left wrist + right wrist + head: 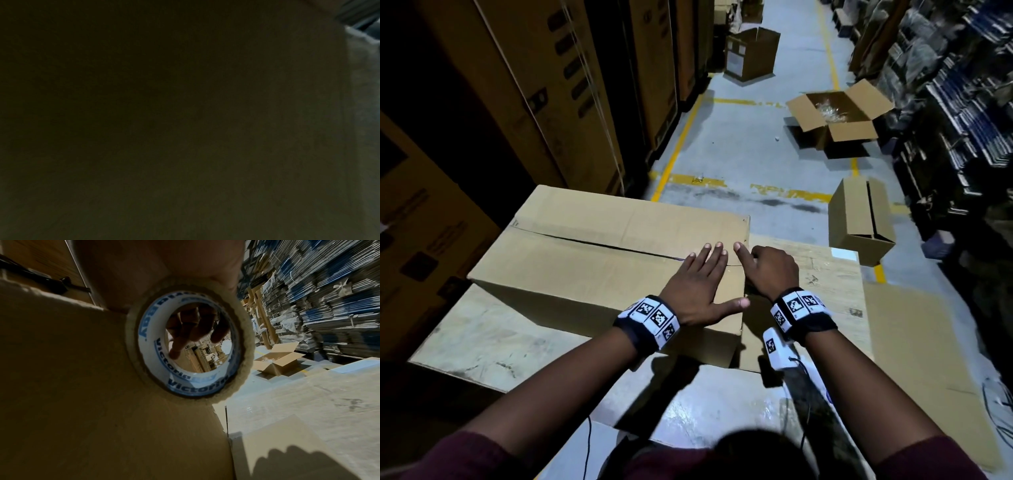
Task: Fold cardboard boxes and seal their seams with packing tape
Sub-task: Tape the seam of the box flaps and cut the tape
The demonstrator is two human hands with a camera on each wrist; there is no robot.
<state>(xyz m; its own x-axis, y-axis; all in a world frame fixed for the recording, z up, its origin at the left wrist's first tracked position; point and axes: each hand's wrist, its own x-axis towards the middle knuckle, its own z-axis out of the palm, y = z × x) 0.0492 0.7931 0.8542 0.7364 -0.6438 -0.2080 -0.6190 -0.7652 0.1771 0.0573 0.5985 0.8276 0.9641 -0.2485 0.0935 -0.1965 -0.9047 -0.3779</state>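
Box [599,260] sits low on flattened cardboard [482,329], flaps folded down and meeting at the middle seam. Left hand [698,287] lies flat on top near the right end, fingers straight and spread across that seam. Right hand [770,270] at the box's right edge curls around the tape roll [189,347], fingers through its core.

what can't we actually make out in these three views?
- Left wrist view: almost wholly dark, so the left hand lying flat on the box shows only in the head view.
- Head view: the right hand hides the tape roll; only the right wrist view shows it.
- How far the box seam is taped: cannot tell, the hands cover that end.
- Open box contents: too small.
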